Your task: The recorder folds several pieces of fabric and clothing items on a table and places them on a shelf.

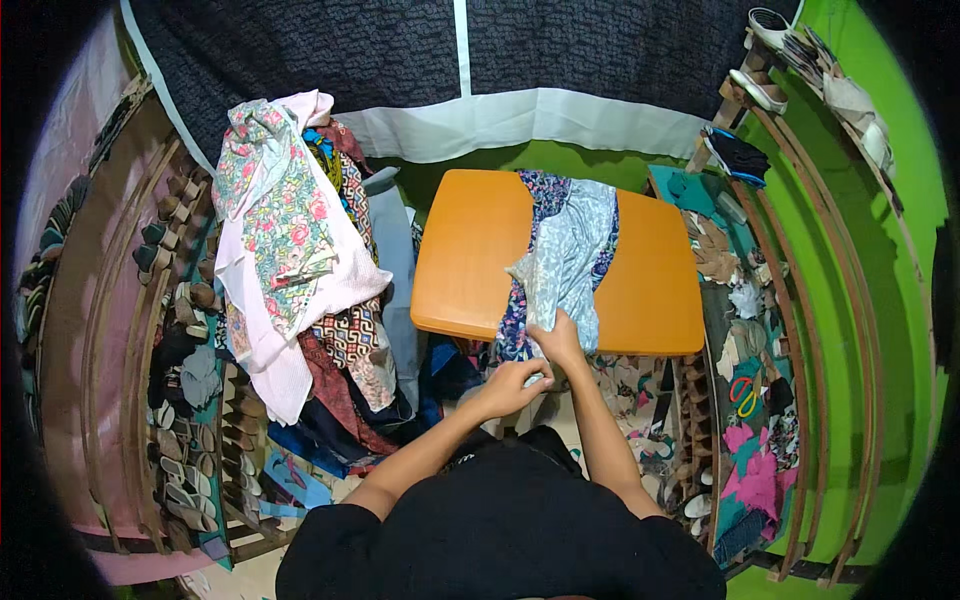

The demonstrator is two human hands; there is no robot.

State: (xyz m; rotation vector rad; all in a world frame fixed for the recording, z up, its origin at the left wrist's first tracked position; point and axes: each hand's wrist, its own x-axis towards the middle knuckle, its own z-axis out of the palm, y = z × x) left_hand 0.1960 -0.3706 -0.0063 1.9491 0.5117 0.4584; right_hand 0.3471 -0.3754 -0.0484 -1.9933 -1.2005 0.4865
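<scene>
A light blue patterned cloth [572,250] lies lengthwise over a navy floral cloth [546,196] on the orange table [465,250]. Both fabrics drape over its near edge. My right hand [562,340] is closed on the near end of the light blue cloth, just at that edge. Lower and to the left, in front of the table, my left hand [516,388] is closed, with a bit of pale blue fabric showing at its fingertips. Where that piece joins the rest is partly hidden by the hands.
To the left, a tall heap of printed fabrics [290,230] stands close beside the table. Wooden racks with shoes [190,480] line the left, and another rack [800,250] the right. Cloth scraps [755,480] and red-and-yellow-handled scissors [742,396] lie at the right. A dark curtain [590,50] hangs behind.
</scene>
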